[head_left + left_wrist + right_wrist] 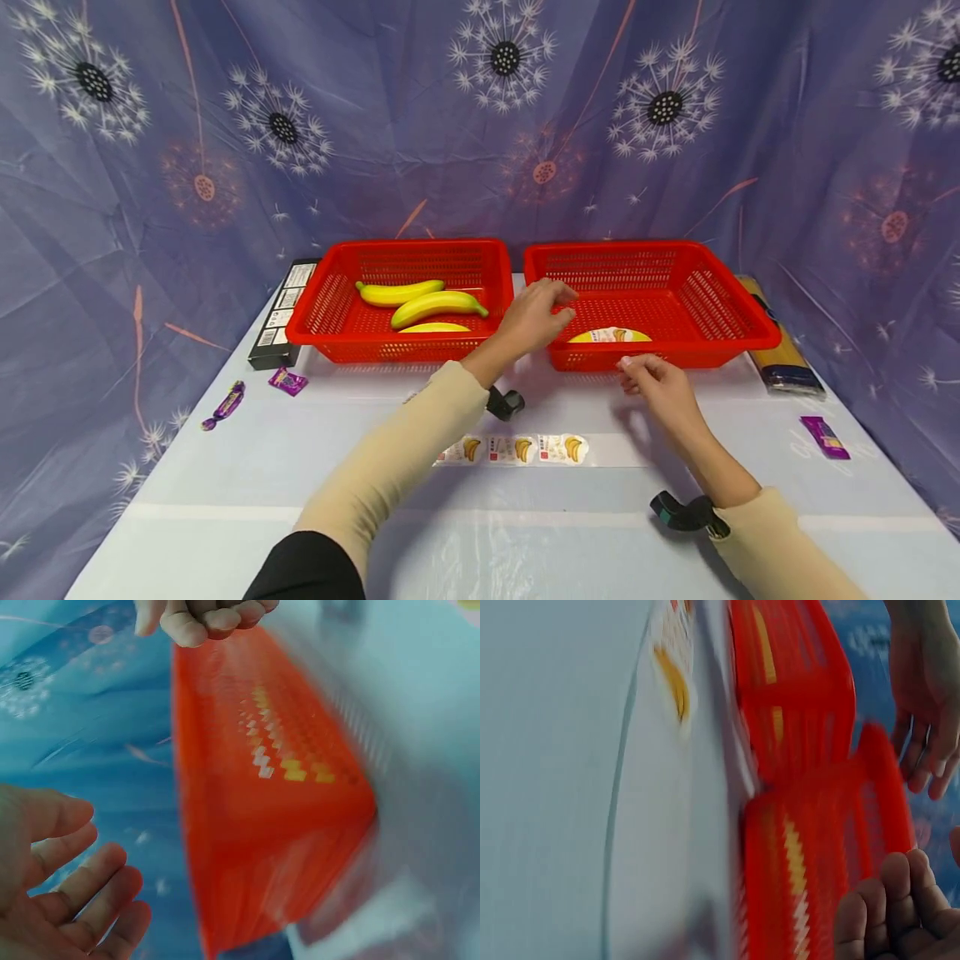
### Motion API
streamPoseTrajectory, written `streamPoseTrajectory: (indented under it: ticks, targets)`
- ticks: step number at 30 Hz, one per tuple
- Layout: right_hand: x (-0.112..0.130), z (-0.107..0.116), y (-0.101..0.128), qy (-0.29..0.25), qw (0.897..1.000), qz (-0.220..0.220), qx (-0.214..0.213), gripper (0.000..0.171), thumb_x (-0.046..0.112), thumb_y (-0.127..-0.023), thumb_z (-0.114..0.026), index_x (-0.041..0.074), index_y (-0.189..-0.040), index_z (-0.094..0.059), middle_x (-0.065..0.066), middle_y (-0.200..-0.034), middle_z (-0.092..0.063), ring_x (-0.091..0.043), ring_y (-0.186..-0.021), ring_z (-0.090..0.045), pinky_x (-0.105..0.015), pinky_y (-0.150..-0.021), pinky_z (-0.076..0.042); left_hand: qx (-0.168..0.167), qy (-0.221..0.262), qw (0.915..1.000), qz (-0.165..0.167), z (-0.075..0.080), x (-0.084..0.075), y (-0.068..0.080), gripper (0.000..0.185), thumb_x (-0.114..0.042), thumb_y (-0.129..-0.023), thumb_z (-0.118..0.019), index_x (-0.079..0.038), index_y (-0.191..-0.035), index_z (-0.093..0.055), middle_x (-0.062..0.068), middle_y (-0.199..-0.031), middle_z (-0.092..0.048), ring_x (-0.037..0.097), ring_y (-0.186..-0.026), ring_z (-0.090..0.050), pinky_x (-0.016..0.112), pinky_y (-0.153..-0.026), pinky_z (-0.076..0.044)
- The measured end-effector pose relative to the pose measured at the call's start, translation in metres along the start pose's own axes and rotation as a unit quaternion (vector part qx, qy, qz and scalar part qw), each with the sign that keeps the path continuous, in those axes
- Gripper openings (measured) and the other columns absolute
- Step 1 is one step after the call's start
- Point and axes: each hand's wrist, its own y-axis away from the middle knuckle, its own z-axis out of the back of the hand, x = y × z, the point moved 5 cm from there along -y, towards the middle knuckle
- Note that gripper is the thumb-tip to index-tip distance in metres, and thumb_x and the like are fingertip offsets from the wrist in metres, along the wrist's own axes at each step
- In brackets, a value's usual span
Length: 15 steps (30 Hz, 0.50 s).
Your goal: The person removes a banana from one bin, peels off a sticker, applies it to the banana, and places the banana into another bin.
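My left hand (534,318) hovers over the left side of the right red basket (720,343), fingers loosely bent and nothing between them. In the left wrist view the same hand (75,877) has its fingers spread. At that basket's front rim is my right hand (660,387), relaxed and holding nothing; its fingers (896,900) appear beside the basket in the right wrist view. Inside the right basket lies a yellow banana with a white label (611,335), mostly hidden by the front wall. The left red basket (412,348) contains three bananas, among them a front one (438,308).
On the table, a backing strip with several banana stickers (564,448) lies in front of the baskets, partly behind the left sleeve. A black box (281,321) stands at left, a yellowish pack (783,358) at right. Purple wrapped candies (288,381) lie on both sides.
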Motion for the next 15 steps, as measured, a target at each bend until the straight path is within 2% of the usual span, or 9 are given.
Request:
streamPoseTrajectory:
  ticks: [3, 7, 11, 15]
  targets:
    - [0.022, -0.017, 0.004, 0.042, 0.997, 0.057, -0.004, 0.033, 0.029, -0.092, -0.060, -0.001, -0.105, -0.063, 0.001, -0.085, -0.064, -0.008, -0.076, -0.058, -0.018, -0.070, -0.049, -0.034, 0.023, 0.9991, 0.005, 0.025, 0.018, 0.012, 0.028, -0.020, -0.089, -0.059, -0.013, -0.116, -0.062, 0.003, -0.113, -0.064, 0.019, -0.111, -0.056, 0.035, -0.098, -0.043]
    - [0.050, -0.042, 0.004, 0.060, 0.991, 0.118, 0.004, 0.027, 0.025, -0.090, -0.063, 0.006, -0.109, -0.063, -0.008, -0.098, -0.066, -0.008, -0.085, -0.057, -0.016, -0.075, -0.047, -0.065, 0.032, 0.9970, 0.027, 0.057, 0.052, 0.024, 0.029, -0.018, -0.088, -0.060, -0.011, -0.117, -0.062, 0.007, -0.112, -0.063, 0.024, -0.107, -0.057, 0.038, -0.095, -0.043]
    - [0.069, -0.069, -0.002, 0.054, 0.986, 0.157, 0.022, 0.032, 0.019, -0.088, -0.066, 0.004, -0.115, -0.058, -0.013, -0.111, -0.064, -0.018, -0.096, -0.061, -0.030, -0.087, -0.051, -0.058, 0.031, 0.9954, 0.069, 0.080, 0.089, 0.036, 0.033, -0.020, -0.089, -0.061, -0.009, -0.120, -0.059, 0.010, -0.117, -0.060, 0.029, -0.112, -0.054, 0.041, -0.097, -0.041]
    - [0.078, -0.096, -0.012, 0.043, 0.987, 0.147, 0.045, 0.042, 0.017, -0.088, -0.065, 0.001, -0.124, -0.052, -0.016, -0.120, -0.057, -0.030, -0.107, -0.058, -0.044, -0.093, -0.049, -0.034, 0.027, 0.9932, 0.108, 0.095, 0.123, 0.046, 0.035, -0.022, -0.090, -0.060, -0.009, -0.122, -0.058, 0.012, -0.123, -0.056, 0.031, -0.118, -0.050, 0.046, -0.099, -0.040]
